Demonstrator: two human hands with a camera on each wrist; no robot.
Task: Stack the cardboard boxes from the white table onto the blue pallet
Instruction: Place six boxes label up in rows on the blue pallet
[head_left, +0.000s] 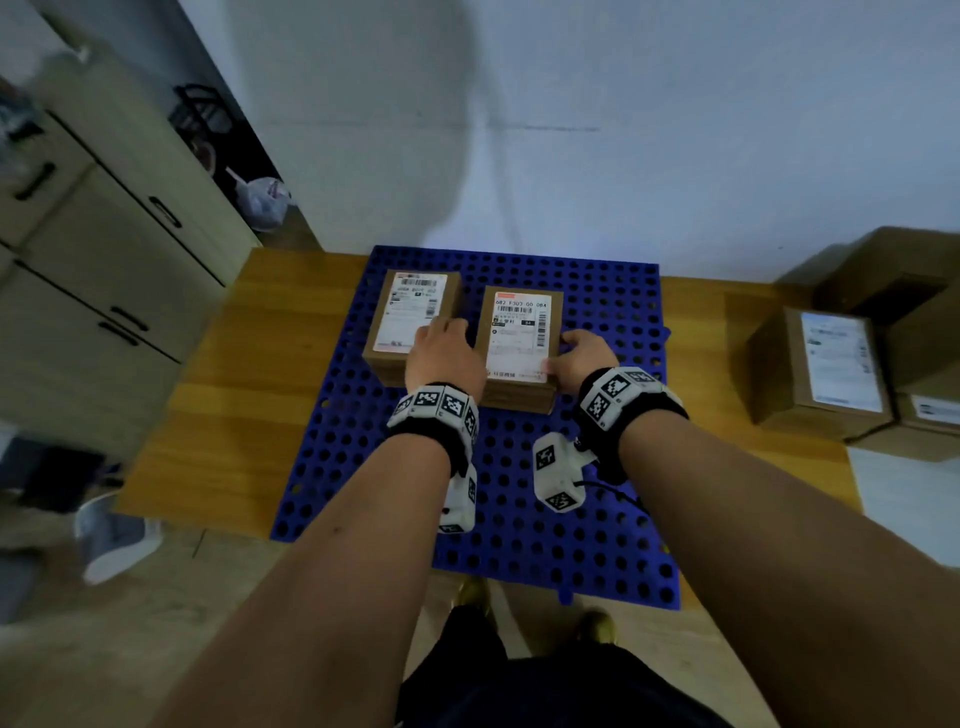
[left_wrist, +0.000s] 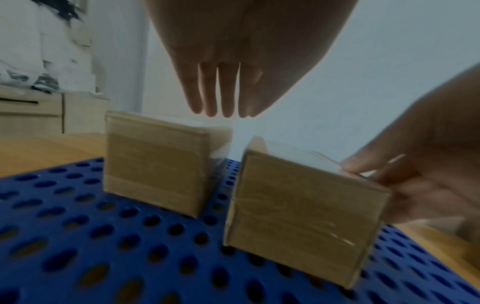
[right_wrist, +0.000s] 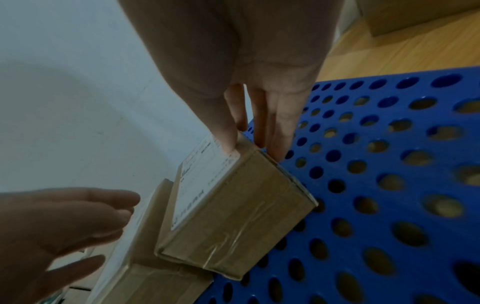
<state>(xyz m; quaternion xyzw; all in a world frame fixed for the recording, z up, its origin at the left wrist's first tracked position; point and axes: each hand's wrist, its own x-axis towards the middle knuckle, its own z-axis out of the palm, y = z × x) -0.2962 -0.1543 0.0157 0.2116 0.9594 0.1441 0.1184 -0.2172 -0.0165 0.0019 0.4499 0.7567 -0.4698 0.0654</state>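
Observation:
Two brown cardboard boxes with white shipping labels stand side by side on the blue perforated pallet. My left hand hovers over the gap between them with straight fingers, holding nothing. The left box stands free on the pallet. My right hand grips the right edge of the right box: its thumb presses on the label and its fingers run down the side. I cannot tell whether this box rests fully on the pallet.
More labelled cardboard boxes stand at the right beside the wooden floor strip. Beige cabinets line the left side, and a white wall rises behind the pallet. The near half of the pallet holds no boxes. My feet are at its near edge.

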